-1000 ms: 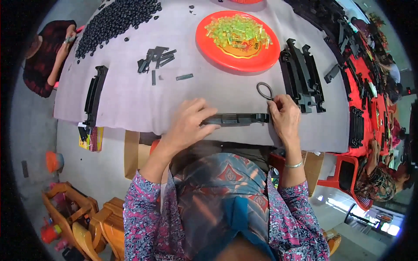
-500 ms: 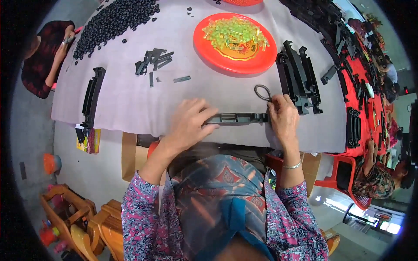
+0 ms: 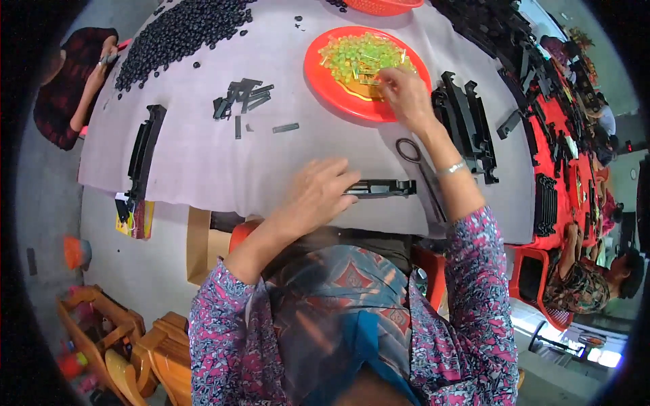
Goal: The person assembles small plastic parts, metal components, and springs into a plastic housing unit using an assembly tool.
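My left hand (image 3: pixel 318 193) has its fingers and thumb closed around the left end of a long narrow black plastic part (image 3: pixel 382 188), whose right end lies exposed on the cloth. My right hand (image 3: pixel 408 98) is over the right side of a red plate (image 3: pixel 325 96). Its fingertips are pinched together among small yellow-green translucent pieces (image 3: pixel 345 54); whatever lies between them is too small to make out. Below my right forearm, a dark metal tool with a ring handle (image 3: pixel 408 150) rests on the cloth.
Several similar black parts (image 3: pixel 467 118) stand right of the plate, another (image 3: pixel 143 152) at far left. Small dark strips (image 3: pixel 244 95) and a heap of black beads (image 3: pixel 176 47) lie farther off. A person (image 3: pixel 74 88) sits beyond the left edge; others work at a red table (image 3: pixel 565 169).
My right hand has left the ring-handled tool and moved up to the plate of yellow-green pieces. My left hand and the black part have shifted slightly right.
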{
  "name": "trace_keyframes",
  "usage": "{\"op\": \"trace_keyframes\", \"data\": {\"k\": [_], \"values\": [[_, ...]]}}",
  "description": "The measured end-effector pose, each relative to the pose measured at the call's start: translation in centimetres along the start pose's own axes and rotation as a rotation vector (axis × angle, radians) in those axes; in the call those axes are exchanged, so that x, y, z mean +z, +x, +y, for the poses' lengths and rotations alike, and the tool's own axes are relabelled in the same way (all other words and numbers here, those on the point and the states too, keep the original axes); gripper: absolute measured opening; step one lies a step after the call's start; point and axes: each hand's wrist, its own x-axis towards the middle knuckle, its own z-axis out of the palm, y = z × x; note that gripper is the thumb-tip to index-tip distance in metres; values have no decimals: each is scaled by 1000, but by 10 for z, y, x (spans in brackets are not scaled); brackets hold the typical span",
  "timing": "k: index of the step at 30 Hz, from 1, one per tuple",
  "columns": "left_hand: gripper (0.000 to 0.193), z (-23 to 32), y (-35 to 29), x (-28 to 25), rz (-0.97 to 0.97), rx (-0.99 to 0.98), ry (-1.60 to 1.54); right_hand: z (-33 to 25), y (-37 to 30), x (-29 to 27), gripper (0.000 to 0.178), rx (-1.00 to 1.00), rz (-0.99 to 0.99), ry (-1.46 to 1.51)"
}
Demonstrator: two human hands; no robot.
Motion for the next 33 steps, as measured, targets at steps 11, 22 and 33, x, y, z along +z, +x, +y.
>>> {"op": "trace_keyframes", "data": {"k": [11,22,33], "values": [[30,20,8,-11,-72,-62,-37,9,8,45,12,5,-49,-245],[35,13,6,-10,-89,-151,-42,-65,-79,-39,15,319,-60,770],[32,11,4,-8,-102,-203,-28,-92,-130,-61,16,363,-66,912]]}}
